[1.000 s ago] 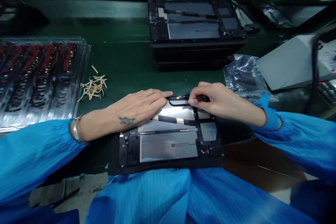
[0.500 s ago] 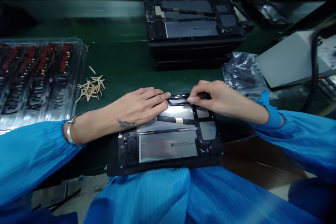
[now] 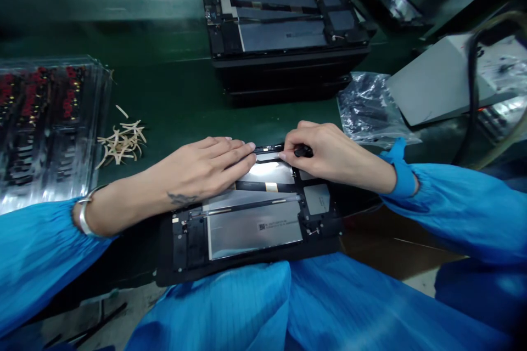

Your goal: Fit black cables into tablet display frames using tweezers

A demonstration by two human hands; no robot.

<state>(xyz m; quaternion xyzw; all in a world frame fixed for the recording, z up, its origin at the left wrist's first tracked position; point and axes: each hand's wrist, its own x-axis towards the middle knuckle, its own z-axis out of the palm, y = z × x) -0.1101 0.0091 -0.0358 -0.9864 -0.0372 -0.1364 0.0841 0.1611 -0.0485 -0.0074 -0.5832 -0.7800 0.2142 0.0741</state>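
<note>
An opened tablet (image 3: 255, 235) lies on the bench edge against my blue clothing, its silver battery cells and black inner frame facing up. My left hand (image 3: 209, 167) rests palm down across its upper left, with fingers stretched toward the far edge. At that far edge my right hand (image 3: 319, 148) is closed in a pinch. Between its curled fingers shows a small black part (image 3: 303, 151), whose exact kind I cannot make out. A thin dark strip (image 3: 268, 149) runs along the tablet's far edge between both hands' fingertips.
Behind stands a stack of similar opened tablets (image 3: 284, 22). Left are a clear plastic tray (image 3: 93, 98) of red and black small boards and a pile of pale paper strips (image 3: 122, 142). A clear plastic bag (image 3: 370, 109) and a grey box (image 3: 436, 82) lie to the right.
The whole scene has shifted left in view as the camera turned slightly. Both hands keep nearly the same places on the tablet, and the right hand stays pinched.
</note>
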